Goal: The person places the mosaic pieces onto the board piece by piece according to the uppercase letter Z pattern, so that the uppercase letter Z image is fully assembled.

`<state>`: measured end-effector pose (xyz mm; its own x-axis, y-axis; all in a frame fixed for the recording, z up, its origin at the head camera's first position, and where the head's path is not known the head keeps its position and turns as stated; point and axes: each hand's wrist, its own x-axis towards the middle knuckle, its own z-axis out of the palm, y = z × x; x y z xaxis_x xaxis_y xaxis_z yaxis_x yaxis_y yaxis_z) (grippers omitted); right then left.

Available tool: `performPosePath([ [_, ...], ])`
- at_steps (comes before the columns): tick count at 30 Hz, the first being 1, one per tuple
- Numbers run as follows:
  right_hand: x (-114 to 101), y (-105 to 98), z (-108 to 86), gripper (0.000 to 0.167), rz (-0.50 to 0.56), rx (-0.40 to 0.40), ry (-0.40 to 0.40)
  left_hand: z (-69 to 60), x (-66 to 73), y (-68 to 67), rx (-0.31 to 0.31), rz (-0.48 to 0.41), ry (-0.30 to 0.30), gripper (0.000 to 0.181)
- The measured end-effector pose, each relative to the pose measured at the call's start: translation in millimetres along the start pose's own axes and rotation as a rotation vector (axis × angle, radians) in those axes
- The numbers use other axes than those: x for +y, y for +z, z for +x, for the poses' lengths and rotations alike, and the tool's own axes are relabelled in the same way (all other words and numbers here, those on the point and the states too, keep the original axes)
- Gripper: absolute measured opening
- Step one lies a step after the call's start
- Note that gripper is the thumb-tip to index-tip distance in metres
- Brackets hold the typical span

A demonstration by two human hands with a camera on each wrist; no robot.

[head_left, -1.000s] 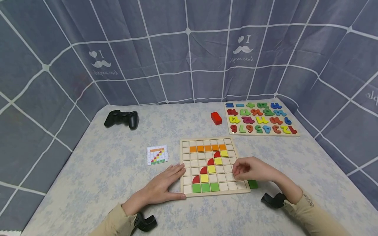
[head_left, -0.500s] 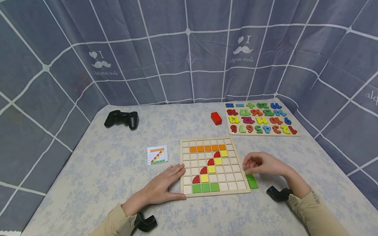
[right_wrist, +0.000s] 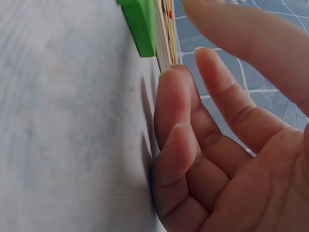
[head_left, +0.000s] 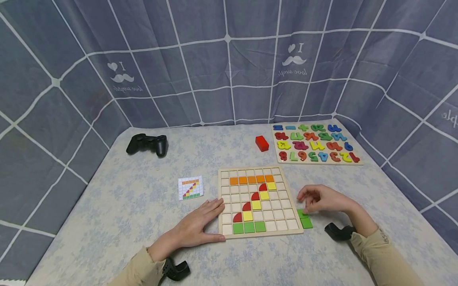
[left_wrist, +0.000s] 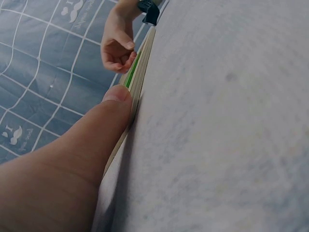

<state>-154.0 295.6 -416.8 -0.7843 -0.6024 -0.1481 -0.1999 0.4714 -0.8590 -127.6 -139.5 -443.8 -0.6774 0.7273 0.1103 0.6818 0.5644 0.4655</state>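
A wooden grid board [head_left: 272, 225] lies on the table with orange, yellow and green squares and red quarter-circles in its cells. My left hand [head_left: 196, 225] rests flat along the board's left edge, its thumb [left_wrist: 113, 104] against the near-left corner. Beside the board's right edge, two green square tiles [head_left: 306, 223] lie together; one stands out as a thick green block in the right wrist view. My right hand [head_left: 325, 200] hovers over and just beyond these tiles, thumb and index finger apart, other fingers loosely bent. Nothing shows between its fingers.
Left of the board lies a pattern card [head_left: 191, 188] printed with a similar coloured figure. Farther back are a black game controller [head_left: 147, 144], a red block [head_left: 262, 143] and a number puzzle board [head_left: 318, 142]. A grid-patterned curtain [head_left: 229, 71] closes the table's rear.
My right hand has drawn back rightward from over the board to the green tiles, uncovering a second one. My left hand has stayed in place.
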Motion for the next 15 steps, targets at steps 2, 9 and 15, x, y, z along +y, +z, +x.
performPosePath([
  [2,1.1,-0.5,-0.3,0.032,-0.008,-0.001,0.005,0.1,0.2,-0.1,-0.001,-0.001,0.0,0.089],
  [9,1.0,-1.0,-0.9,0.036,-0.044,-0.01,0.025,0.0,0.4,-0.4,0.001,-0.009,0.001,0.089],
  [15,-0.1,-0.4,-1.1,0.036,-0.071,-0.023,0.033,0.1,0.3,-0.4,-0.005,-0.017,-0.004,0.089],
])
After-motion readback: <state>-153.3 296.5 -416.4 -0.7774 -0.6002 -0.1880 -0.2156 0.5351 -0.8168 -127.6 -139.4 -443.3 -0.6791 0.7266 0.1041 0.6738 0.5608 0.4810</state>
